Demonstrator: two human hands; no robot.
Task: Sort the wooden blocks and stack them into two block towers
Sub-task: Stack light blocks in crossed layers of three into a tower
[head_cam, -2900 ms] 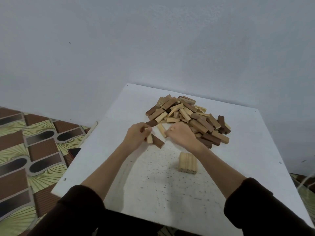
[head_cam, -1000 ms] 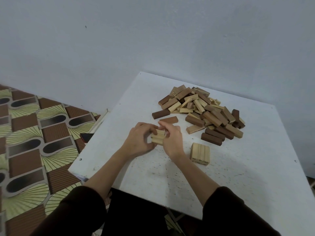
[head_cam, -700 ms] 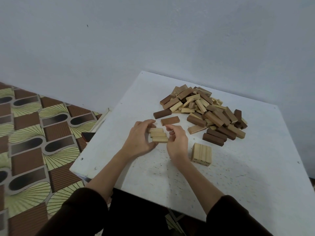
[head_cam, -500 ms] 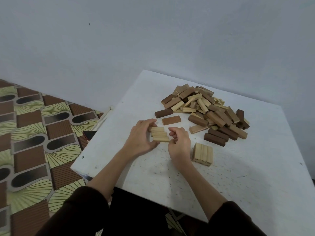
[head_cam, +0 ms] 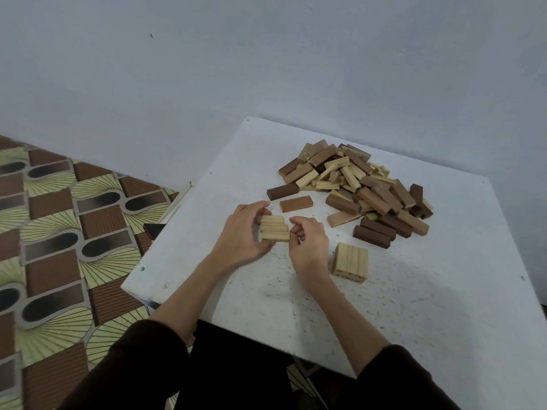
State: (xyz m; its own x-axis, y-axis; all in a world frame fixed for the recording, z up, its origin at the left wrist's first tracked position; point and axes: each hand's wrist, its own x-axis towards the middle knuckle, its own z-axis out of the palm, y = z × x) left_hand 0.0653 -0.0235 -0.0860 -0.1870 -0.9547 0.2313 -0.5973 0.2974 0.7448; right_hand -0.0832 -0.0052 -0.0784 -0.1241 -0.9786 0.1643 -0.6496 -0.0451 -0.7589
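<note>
My left hand (head_cam: 241,236) grips the row of light blocks (head_cam: 274,228) at its left end, thumb on the far side, while my right hand (head_cam: 307,242) sits curled at the row's right end, fingertips touching or just shy of it, can't tell. The row lies on the counter (head_cam: 414,291) at about 10 o'clock from the finished light layer (head_cam: 350,261), with the mixed pile (head_cam: 355,184) at 1 o'clock. To do this step well, I'd squeeze both ends level so the blocks sit flush, then carry them as one layer, crosswise, onto the light stack; both forearms reach in from 6 o'clock, wrists low.
</note>
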